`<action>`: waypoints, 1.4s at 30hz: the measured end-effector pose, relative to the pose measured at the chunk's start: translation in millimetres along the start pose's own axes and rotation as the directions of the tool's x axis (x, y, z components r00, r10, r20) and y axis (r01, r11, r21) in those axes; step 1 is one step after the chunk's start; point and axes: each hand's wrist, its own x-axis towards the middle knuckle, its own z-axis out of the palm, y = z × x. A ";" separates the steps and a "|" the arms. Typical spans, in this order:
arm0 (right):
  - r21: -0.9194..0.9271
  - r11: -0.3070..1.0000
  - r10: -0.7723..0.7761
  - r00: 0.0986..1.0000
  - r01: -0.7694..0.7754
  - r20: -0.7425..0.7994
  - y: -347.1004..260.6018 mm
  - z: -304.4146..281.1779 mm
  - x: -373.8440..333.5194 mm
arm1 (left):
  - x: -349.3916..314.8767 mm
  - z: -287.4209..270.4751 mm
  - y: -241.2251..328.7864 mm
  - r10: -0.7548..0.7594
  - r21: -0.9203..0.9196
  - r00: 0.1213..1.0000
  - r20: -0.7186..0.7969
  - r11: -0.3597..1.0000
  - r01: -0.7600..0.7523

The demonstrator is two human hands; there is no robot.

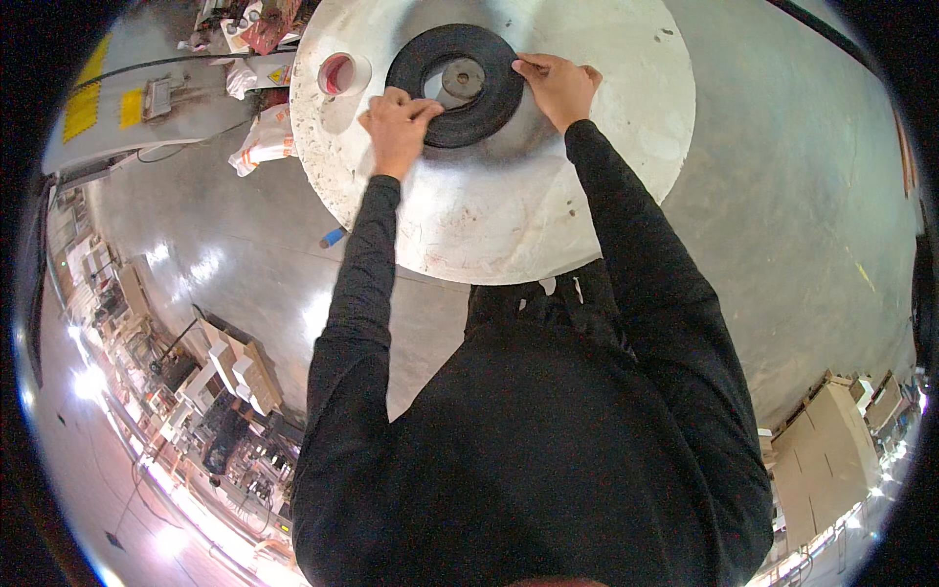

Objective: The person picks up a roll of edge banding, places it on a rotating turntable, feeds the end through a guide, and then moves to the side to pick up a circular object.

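A thick black coil of flat strip lies on a round white tabletop. Inside its ring is a round metal hub with a hole in the middle. My left hand is closed at the coil's near left side, fingertips pinched together over the ring near its inner edge. On the right, my right hand pinches the coil's outer edge between thumb and fingers. Just what strand lies between the fingertips is too small to make out.
A white cup, reddish inside, stands left of the coil. Below the table's left edge a blue-ended object sticks out. Plastic bags and a grey machine are at the left. A large box stands behind at the right.
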 end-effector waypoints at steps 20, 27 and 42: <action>0.010 1.000 -0.003 0.998 0.004 -0.057 -6.1 -2.1 0.8 | -5.4 5.3 28.1 -0.022 -0.039 1.000 0.003 0.999 0.023; -0.047 0.999 -0.007 1.000 0.008 0.027 -9.4 -6.3 14.1 | 44.2 -20.5 -12.5 0.163 0.036 0.973 0.164 0.985 -0.171; -0.012 0.998 0.058 0.998 -0.059 -0.029 0.1 -12.1 -11.2 | -23.1 57.4 114.3 -0.182 -0.182 0.975 -0.127 0.971 0.158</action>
